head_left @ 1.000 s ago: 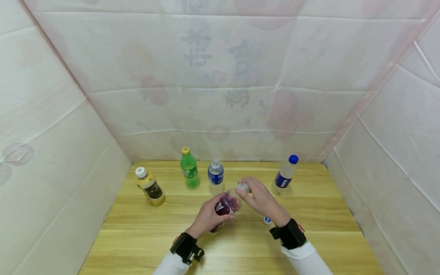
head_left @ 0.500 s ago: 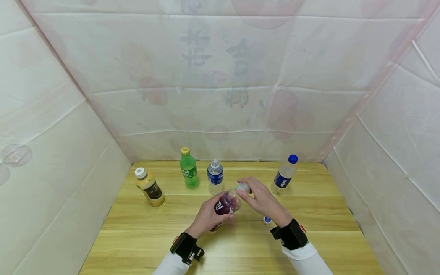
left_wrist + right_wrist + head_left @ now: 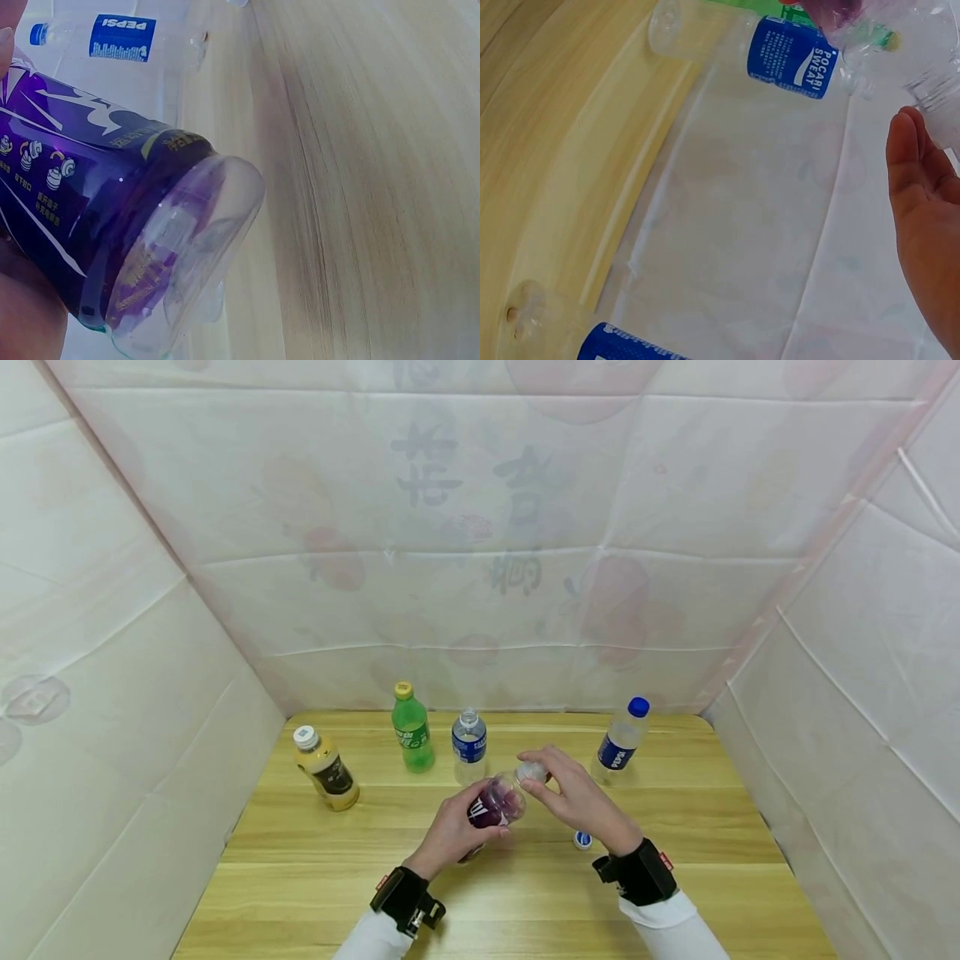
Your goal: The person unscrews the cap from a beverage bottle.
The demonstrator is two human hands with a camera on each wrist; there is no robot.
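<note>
The left hand (image 3: 453, 831) grips a tilted purple-labelled bottle (image 3: 489, 810); the right hand (image 3: 576, 793) pinches its clear cap (image 3: 531, 771). Pocari Sweat bottle (image 3: 469, 748) stands uncapped; contents indeterminable.

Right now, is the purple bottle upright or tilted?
The purple bottle is tilted: gripped by the left hand, its top slants toward the right hand.

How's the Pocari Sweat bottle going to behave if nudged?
The Pocari Sweat bottle is probably light for its size: no liquid shows through its clear walls. It stands upright and is taller than wide, so a high push would likely tip it. Once down, its rounded body could roll on the flat table.
</note>
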